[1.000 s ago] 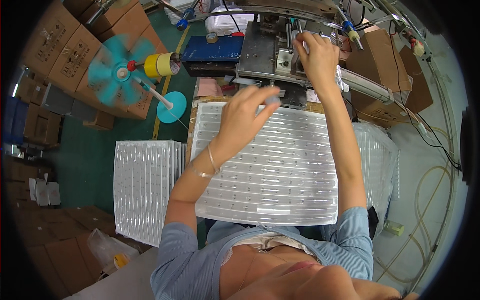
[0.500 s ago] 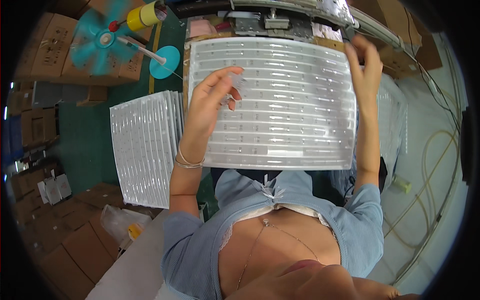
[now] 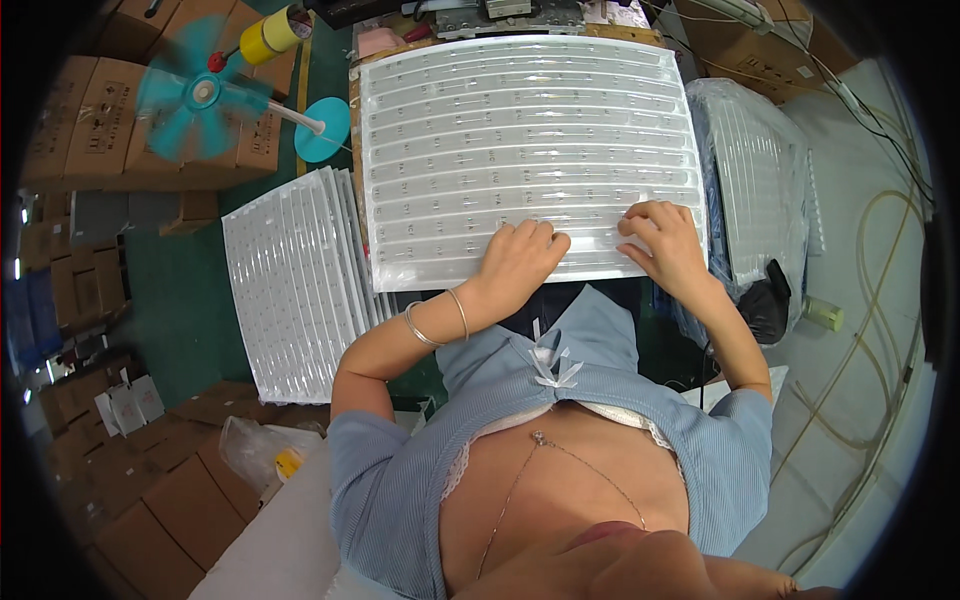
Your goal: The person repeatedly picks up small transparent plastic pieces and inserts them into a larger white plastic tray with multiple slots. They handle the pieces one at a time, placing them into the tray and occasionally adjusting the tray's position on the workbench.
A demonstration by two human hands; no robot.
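The left hand [image 3: 517,262] rests palm down near the lower edge of a white ribbed tray [image 3: 405,278], fingers curled and knuckles up; its fingertips are hidden, so I cannot tell whether it grips anything. The right hand [image 3: 668,245] is over the lower right part of the same tray, its thumb standing apart from the bent fingers, and the two hands are separated by a short stretch of the pale bottom row. Slim bangles [image 3: 430,320] circle the left wrist.

The tray lies flat on the table [image 3: 625,34] in front of the person, its long rows running side to side, with small clear, shiny pieces along most of them. Beyond its far edge are a metal fixture [image 3: 510,17] and a pink cloth [image 3: 378,40].

To the left, just beside the table, similar trays [image 3: 285,290] stand leaning together on edge. To the right, more ribbed trays [image 3: 755,190] are wrapped in clear plastic, with a black bag [image 3: 768,310] at their near end and a pale green container [image 3: 823,314] close by.

Farther out on the left, a teal fan [image 3: 203,92] with blurred blades stands before brown cartons [image 3: 130,120], near yellow tape rolls [image 3: 268,40]. At the lower left is a clear plastic bag [image 3: 250,450]; along the right side, a yellowish hose [image 3: 855,340] loops over the pale floor
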